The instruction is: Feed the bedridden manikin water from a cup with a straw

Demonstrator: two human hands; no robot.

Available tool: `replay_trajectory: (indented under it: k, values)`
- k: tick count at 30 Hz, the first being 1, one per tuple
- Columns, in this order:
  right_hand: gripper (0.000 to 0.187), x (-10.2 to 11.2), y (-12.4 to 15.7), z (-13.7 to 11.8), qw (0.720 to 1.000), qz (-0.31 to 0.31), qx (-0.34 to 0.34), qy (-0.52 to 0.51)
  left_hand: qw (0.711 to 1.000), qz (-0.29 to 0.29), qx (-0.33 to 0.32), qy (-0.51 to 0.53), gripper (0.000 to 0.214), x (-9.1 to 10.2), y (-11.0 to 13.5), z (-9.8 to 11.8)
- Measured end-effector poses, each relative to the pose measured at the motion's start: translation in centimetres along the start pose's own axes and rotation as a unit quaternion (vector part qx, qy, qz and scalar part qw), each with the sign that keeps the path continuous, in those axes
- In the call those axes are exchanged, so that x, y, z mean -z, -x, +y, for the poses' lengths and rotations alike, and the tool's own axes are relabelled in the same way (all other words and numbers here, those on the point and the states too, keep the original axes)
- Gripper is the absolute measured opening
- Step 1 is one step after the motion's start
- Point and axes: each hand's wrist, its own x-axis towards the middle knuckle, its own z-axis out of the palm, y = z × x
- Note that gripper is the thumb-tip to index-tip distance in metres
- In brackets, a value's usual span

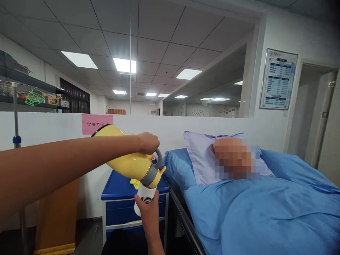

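Note:
My left hand (148, 142) is closed round the grey handle of a yellow thermos jug (127, 162), which is tipped steeply with its grey spout pointing down. Directly under the spout my right hand (148, 212) grips a white cup (145, 196), held upright in the air above a blue bedside cabinet (117, 189). A small yellow cloth (135, 183) lies on the cabinet top behind the cup. Whether liquid is flowing I cannot tell.
A person lies in a bed (260, 212) on the right under a blue blanket, head on a lilac pillow (199, 156). A white partition (53, 131) with a pink note (95, 123) stands behind. An IV pole (16, 138) and a wooden cabinet (57, 216) are at left.

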Motion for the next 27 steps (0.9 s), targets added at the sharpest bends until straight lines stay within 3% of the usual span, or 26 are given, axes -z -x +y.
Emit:
replay_trajectory:
  k: [9,27]
  values:
    - [0.056,0.0,0.2,0.6,0.999,-0.014,-0.026,0.015,1.000,-0.010,-0.002,0.005,0.023,-0.9,0.1,-0.1]
    - [0.054,-0.7,0.5,0.8,1.000,0.014,-0.002,0.003,1.000,0.012,-0.005,0.012,0.019,-1.4,0.7,-0.7]
